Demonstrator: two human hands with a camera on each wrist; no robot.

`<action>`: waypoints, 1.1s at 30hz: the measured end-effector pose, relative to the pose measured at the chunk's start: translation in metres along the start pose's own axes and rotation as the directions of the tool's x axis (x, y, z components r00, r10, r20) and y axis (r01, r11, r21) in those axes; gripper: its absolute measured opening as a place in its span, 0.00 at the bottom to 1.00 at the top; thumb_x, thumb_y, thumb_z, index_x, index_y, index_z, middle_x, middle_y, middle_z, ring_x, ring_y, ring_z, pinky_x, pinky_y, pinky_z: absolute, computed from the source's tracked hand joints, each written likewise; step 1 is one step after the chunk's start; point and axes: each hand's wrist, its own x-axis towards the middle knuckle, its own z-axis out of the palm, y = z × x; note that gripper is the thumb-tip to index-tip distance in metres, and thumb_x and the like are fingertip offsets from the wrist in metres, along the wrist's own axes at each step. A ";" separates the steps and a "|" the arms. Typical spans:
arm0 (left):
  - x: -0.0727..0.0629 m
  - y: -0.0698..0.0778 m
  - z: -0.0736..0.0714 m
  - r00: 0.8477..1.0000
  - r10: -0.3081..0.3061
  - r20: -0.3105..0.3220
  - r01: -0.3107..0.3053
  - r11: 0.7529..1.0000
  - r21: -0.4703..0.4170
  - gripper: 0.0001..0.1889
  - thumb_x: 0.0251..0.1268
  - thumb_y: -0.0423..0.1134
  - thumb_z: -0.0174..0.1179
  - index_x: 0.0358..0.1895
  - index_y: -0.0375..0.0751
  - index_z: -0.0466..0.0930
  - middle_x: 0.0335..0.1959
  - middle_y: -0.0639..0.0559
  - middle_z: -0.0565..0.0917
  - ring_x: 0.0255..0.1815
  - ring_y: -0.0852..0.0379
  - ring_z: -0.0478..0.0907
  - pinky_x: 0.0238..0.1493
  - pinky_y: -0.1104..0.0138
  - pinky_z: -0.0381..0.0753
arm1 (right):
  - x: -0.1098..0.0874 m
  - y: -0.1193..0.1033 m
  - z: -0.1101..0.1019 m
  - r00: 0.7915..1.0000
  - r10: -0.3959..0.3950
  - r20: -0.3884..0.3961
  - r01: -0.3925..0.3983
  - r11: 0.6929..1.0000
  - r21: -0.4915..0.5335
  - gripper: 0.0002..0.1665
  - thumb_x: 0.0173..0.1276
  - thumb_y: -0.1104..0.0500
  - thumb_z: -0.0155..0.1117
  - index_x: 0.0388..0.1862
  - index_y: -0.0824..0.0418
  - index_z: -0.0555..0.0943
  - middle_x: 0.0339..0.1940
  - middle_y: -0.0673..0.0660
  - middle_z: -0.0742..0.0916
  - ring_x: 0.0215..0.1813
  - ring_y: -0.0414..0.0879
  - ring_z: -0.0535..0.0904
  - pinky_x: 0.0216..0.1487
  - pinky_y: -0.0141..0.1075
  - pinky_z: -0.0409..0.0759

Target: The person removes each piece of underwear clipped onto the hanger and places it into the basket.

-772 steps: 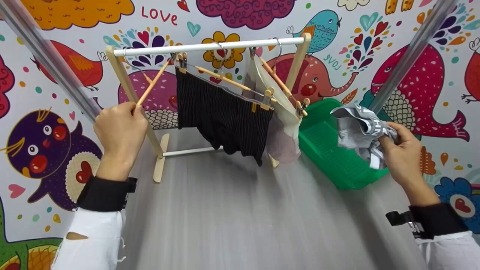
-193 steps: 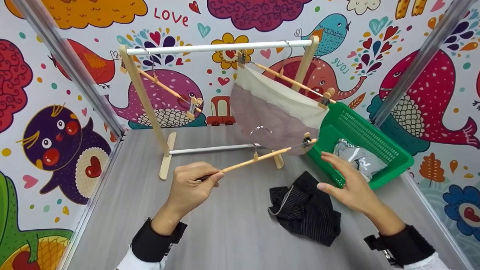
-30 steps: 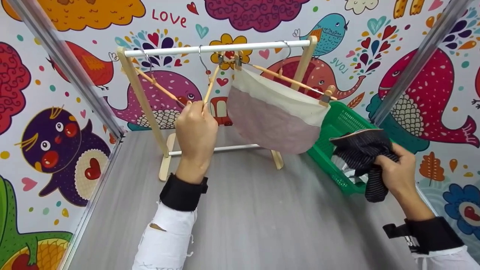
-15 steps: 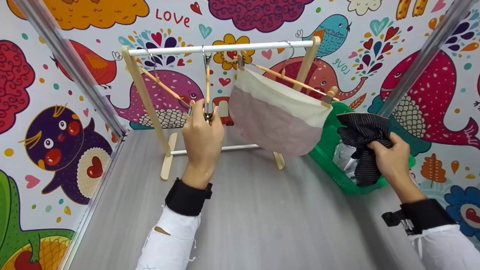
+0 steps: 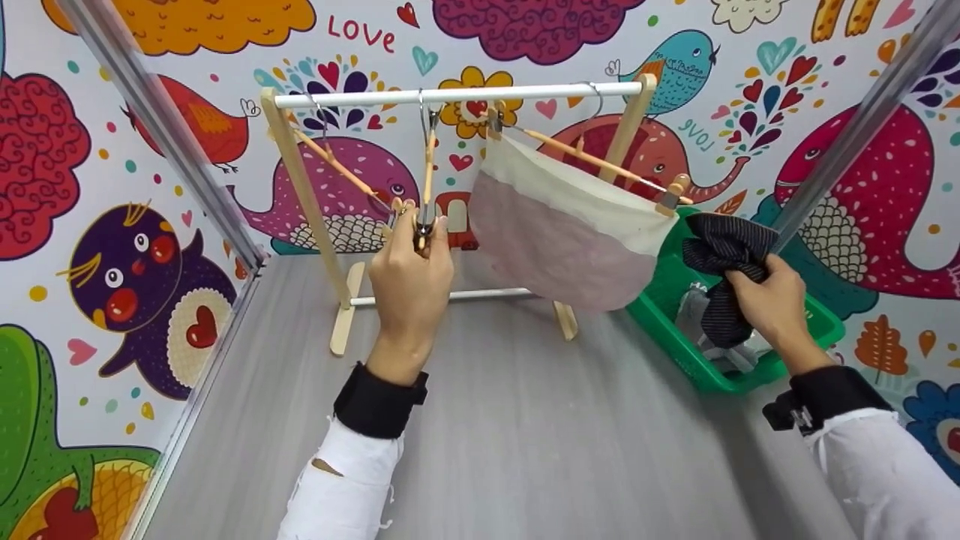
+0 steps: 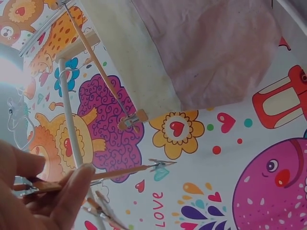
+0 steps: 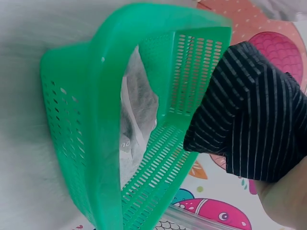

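My left hand point(image 5: 412, 292) pinches the near clip end of a bare wooden clip hanger point(image 5: 429, 169), whose hook sits on the rack's white rod point(image 5: 525, 92). In the left wrist view the thumb and fingers point(image 6: 72, 196) close round that end. To the right, my right hand point(image 5: 776, 300) grips bunched black pinstriped shorts point(image 5: 727, 247) above a green basket point(image 5: 701, 375). The shorts point(image 7: 259, 115) hang beside the basket's opening in the right wrist view. Grey underpants point(image 5: 739, 356) with white lettering lie in the basket, partly hidden behind the shorts.
A cream-and-mauve garment point(image 5: 570, 232) hangs by clips from the right hanger point(image 5: 581, 150). Another bare hanger point(image 5: 337, 166) hangs at the rack's left end. The rack's wooden feet point(image 5: 347, 311) stand on the grey tabletop point(image 5: 525, 435), before a cartoon-printed wall.
Earlier the shorts hung on the middle hanger, then lay on the table; the grey underpants went from the right hand into the basket. That hanger is back on the rod; the right hand moved inward.
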 end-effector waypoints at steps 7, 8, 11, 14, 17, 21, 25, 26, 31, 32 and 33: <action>-0.004 -0.004 -0.003 1.000 0.009 -0.012 -0.008 1.000 0.027 0.13 0.72 0.36 0.68 0.46 0.25 0.84 0.22 0.46 0.82 0.19 0.55 0.76 0.21 0.64 0.77 | 0.015 -0.002 0.017 0.997 -0.080 0.011 0.081 0.996 -0.037 0.23 0.79 0.50 0.59 0.52 0.71 0.75 0.46 0.71 0.82 0.42 0.59 0.79 0.40 0.42 0.72; -0.005 -0.005 -0.003 1.000 0.008 -0.010 -0.008 1.000 0.028 0.12 0.72 0.36 0.68 0.45 0.26 0.84 0.21 0.46 0.82 0.19 0.55 0.76 0.21 0.64 0.77 | 0.016 -0.003 0.019 0.996 -0.090 0.015 0.091 0.995 -0.032 0.22 0.79 0.51 0.59 0.52 0.72 0.75 0.47 0.73 0.82 0.44 0.62 0.79 0.41 0.46 0.72; -0.007 -0.006 -0.005 1.000 0.002 -0.006 -0.002 1.000 0.020 0.12 0.73 0.36 0.68 0.44 0.25 0.84 0.22 0.45 0.83 0.20 0.55 0.78 0.22 0.64 0.79 | 0.021 -0.005 0.026 0.993 -0.115 0.020 0.115 0.993 -0.022 0.23 0.80 0.54 0.59 0.55 0.76 0.75 0.52 0.76 0.81 0.51 0.70 0.78 0.47 0.56 0.73; -0.009 -0.007 -0.005 1.000 0.000 -0.007 0.000 1.000 0.019 0.14 0.72 0.36 0.68 0.46 0.23 0.85 0.25 0.42 0.86 0.21 0.53 0.82 0.23 0.64 0.82 | 0.025 -0.007 0.029 0.991 -0.129 0.021 0.129 0.991 -0.023 0.23 0.80 0.55 0.59 0.56 0.77 0.75 0.54 0.78 0.80 0.54 0.72 0.77 0.52 0.61 0.72; -0.012 -0.008 -0.004 1.000 0.003 -0.014 -0.003 1.000 0.014 0.14 0.72 0.36 0.68 0.47 0.23 0.85 0.26 0.41 0.87 0.22 0.52 0.83 0.24 0.63 0.84 | 0.031 -0.007 0.029 0.992 -0.121 0.019 0.122 0.992 -0.035 0.23 0.80 0.55 0.58 0.55 0.78 0.75 0.54 0.78 0.80 0.54 0.74 0.77 0.54 0.63 0.72; -0.014 -0.008 -0.004 1.000 0.010 -0.027 -0.009 1.000 0.011 0.14 0.71 0.35 0.69 0.46 0.23 0.85 0.24 0.42 0.85 0.21 0.53 0.81 0.23 0.63 0.82 | 0.039 -0.007 0.027 0.995 -0.102 0.008 0.103 0.994 -0.044 0.23 0.81 0.56 0.57 0.56 0.79 0.74 0.55 0.79 0.78 0.58 0.75 0.75 0.57 0.65 0.70; -0.015 -0.009 -0.004 0.999 0.010 -0.037 -0.010 1.000 0.011 0.15 0.71 0.35 0.69 0.48 0.22 0.85 0.24 0.43 0.85 0.21 0.54 0.80 0.23 0.63 0.81 | 0.046 -0.005 0.024 0.997 -0.083 -0.008 0.082 0.996 -0.046 0.24 0.80 0.57 0.57 0.57 0.80 0.72 0.57 0.80 0.77 0.60 0.76 0.73 0.61 0.65 0.69; -0.015 -0.009 -0.004 0.999 0.009 -0.035 -0.009 1.000 0.008 0.15 0.71 0.35 0.69 0.48 0.22 0.85 0.24 0.43 0.85 0.21 0.54 0.80 0.23 0.63 0.81 | 0.047 -0.004 0.024 0.997 -0.079 -0.010 0.078 0.996 -0.047 0.25 0.80 0.56 0.58 0.57 0.80 0.72 0.57 0.80 0.77 0.60 0.75 0.73 0.61 0.65 0.69; -0.015 -0.009 -0.005 0.999 0.007 -0.032 -0.006 1.000 0.005 0.13 0.72 0.36 0.68 0.46 0.25 0.86 0.25 0.44 0.86 0.21 0.55 0.80 0.23 0.63 0.81 | 0.050 -0.001 0.024 0.998 -0.055 0.009 0.056 0.997 -0.052 0.30 0.81 0.54 0.57 0.63 0.81 0.70 0.60 0.81 0.75 0.64 0.76 0.71 0.63 0.65 0.67; -0.015 -0.009 -0.005 0.999 0.006 -0.033 -0.006 1.000 0.006 0.13 0.72 0.36 0.68 0.46 0.25 0.86 0.25 0.44 0.86 0.21 0.55 0.80 0.23 0.63 0.81 | 0.050 0.000 0.025 0.998 -0.050 0.022 0.052 0.997 -0.054 0.32 0.81 0.53 0.57 0.66 0.81 0.69 0.62 0.82 0.74 0.65 0.76 0.70 0.65 0.66 0.66; -0.015 -0.010 -0.006 0.999 0.005 -0.036 -0.005 1.000 0.007 0.13 0.72 0.36 0.68 0.46 0.25 0.86 0.24 0.44 0.86 0.21 0.55 0.80 0.23 0.63 0.81 | 0.049 0.000 0.025 0.998 -0.045 0.037 0.047 0.997 -0.054 0.33 0.82 0.52 0.56 0.68 0.80 0.68 0.64 0.82 0.74 0.67 0.76 0.69 0.66 0.66 0.66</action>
